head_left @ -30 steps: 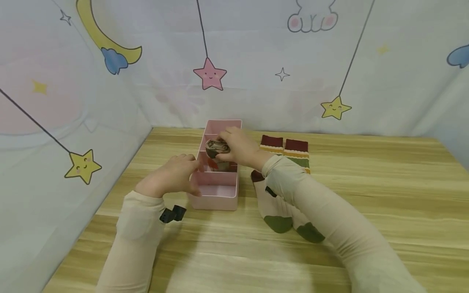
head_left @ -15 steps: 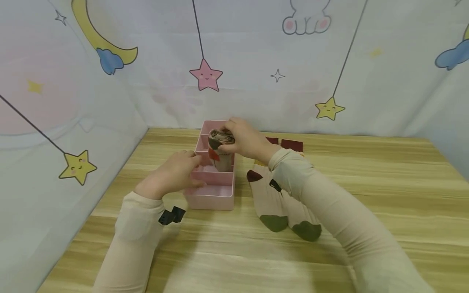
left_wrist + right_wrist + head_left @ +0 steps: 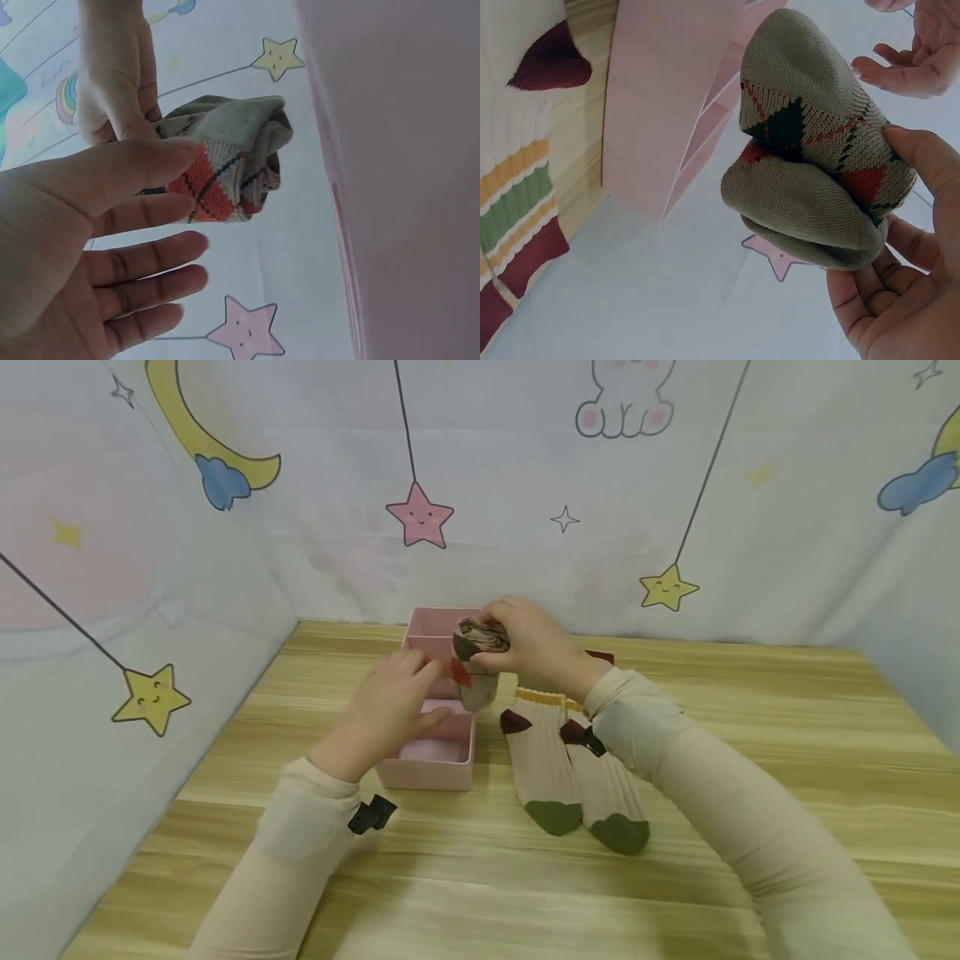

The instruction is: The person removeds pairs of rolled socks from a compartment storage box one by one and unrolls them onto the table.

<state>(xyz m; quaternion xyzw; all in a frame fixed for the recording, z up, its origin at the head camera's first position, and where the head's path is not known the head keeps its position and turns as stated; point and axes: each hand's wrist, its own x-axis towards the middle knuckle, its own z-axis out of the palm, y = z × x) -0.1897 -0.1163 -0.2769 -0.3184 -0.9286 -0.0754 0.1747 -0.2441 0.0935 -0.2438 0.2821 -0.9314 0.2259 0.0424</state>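
Note:
My right hand [image 3: 536,643] grips a rolled pair of socks [image 3: 478,689] above the pink divided box [image 3: 427,775]. In the right wrist view the rolled socks [image 3: 802,210] are grey-beige with a red and dark green diamond pattern, pinched between thumb and fingers. My left hand [image 3: 386,710] hovers over the box's left side, fingers spread and thumb apart. Its thumb overlaps the roll in the left wrist view, while the right wrist view has the left hand [image 3: 922,64] beside the roll with a gap between.
A flat pair of cream socks [image 3: 543,768] with green toes, maroon heels and striped cuffs lies right of the box on the wood-grain table [image 3: 480,877]. Behind stands a white cloth backdrop [image 3: 510,460] printed with stars and a moon. Black clips hang at both sleeves.
My right hand has raised the rolled socks out of a box compartment and shifted them right. The left hand has moved up and right, closer to the roll.

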